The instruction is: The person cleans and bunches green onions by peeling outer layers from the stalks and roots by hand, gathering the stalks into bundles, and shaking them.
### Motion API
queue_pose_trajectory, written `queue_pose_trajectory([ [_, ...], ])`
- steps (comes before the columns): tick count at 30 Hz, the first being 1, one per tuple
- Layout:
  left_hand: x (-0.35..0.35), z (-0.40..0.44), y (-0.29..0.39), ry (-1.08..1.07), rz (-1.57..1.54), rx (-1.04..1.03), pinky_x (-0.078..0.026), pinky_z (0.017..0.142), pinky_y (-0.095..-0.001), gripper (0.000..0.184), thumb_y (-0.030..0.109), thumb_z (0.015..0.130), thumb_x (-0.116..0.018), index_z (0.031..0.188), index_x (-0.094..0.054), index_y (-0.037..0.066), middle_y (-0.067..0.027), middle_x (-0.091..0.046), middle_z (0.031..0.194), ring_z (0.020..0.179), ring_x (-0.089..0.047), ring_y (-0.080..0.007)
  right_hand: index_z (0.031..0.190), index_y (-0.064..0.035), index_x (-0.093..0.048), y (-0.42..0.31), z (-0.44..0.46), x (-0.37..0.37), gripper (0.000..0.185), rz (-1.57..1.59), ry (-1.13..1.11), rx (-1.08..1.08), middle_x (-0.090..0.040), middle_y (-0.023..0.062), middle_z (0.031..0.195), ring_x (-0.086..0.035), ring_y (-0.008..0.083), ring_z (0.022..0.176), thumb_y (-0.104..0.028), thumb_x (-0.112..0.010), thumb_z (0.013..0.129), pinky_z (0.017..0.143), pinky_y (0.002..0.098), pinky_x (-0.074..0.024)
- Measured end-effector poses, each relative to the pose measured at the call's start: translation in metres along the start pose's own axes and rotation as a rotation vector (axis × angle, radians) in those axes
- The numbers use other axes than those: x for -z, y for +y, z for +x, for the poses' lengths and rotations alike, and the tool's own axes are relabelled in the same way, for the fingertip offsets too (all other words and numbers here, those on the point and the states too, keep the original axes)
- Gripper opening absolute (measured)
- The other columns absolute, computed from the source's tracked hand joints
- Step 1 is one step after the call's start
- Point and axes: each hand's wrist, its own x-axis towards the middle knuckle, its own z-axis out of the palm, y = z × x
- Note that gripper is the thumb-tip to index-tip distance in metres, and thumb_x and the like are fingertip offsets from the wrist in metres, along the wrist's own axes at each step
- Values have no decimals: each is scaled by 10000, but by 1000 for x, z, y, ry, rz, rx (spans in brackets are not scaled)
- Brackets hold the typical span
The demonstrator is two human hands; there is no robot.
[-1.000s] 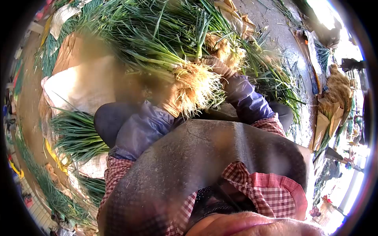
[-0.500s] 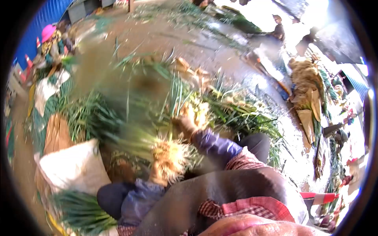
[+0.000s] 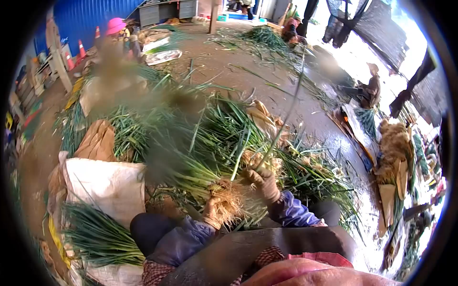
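Long stalk (image 3: 287, 114) now rises from right grip (image 3: 264, 183)

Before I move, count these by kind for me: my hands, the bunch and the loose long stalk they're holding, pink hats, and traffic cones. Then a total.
Hands: 2, left hand and right hand
Held bunch: 1
Held long stalk: 1
Pink hat: 1
Traffic cones: 3, small in the background
Total: 8

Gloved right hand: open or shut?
Shut: the brown-gloved right hand has its fingers curled in, and a long, thin green stalk rises from its grip.
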Motion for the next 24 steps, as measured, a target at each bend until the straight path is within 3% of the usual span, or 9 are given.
queue_pose_trajectory([
  [3,-6,-1,3,-23,22,1,-539,755,-429,297,111,784,-511,1020,-572,-60,-172,-620,944,833,-618,-290,892,-40,-651,-25,-5,-9,291,-57,22,101,-652,79,749,-627,166,696,-319,-647,808,623,313,-515],
  [5,8,7,1,77,100,-40,-530,791,-411,306,115,797,-504,1042,-565,-58,-178,-614,979,881,-612,-288,742,-57,-614,-46,-4,-5,373,-99,276,125,-646,78,713,-622,140,650,-425,-615,807,630,309,-505],
  [7,-13,-6,3,53,-25,9,-434,951,-429,371,68,794,-464,1139,-500,-62,-200,-544,1138,1057,-535,-314,723,-86,-572,-43,15,37,334,-41,333,378,-616,38,722,-581,106,680,-398,-577,842,600,299,-489],
  [8,-11,-6,3,28,-54,11,-435,950,-420,402,67,772,-493,1152,-479,-64,-196,-537,1141,1056,-533,-309,742,-96,-560,-49,15,33,299,44,456,229,-609,29,739,-568,103,686,-370,-558,860,606,292,-484],
  [13,-27,-5,-1,-173,-347,124,-421,961,-403,476,15,741,-522,1199,-423,-68,-179,-512,1165,1060,-521,-303,1024,-62,-571,38,3,40,342,28,168,-655,-605,62,973,-563,176,866,-340,-589,825,817,324,-442],
  [14,-28,-8,-2,-110,-210,105,-447,931,-405,457,62,775,-527,1205,-428,-57,-159,-532,1145,1035,-538,-294,1072,-53,-578,46,-5,23,375,52,122,-781,-609,63,1007,-563,183,898,-329,-594,819,853,321,-435],
  [17,6,-1,-8,51,-126,255,-475,891,-405,446,137,806,-532,1204,-445,-45,-148,-550,1133,1014,-555,-282,1082,-41,-578,70,-2,16,352,46,-224,-708,-616,51,995,-573,173,857,-289,-574,832,811,288,-449],
  [21,39,-2,-12,92,-61,290,-487,853,-422,451,235,823,-494,1180,-476,-40,-162,-540,1160,1048,-541,-287,1094,-25,-576,80,10,25,324,-46,-399,-558,-625,35,979,-585,159,802,-234,-547,849,756,245,-468],
  [24,33,-3,-4,172,-62,198,-487,858,-441,434,131,770,-534,1152,-481,-69,-186,-562,1111,981,-575,-313,1088,-17,-592,102,21,37,313,-115,-499,-453,-636,66,978,-600,156,817,-165,-595,813,741,262,-495],
])
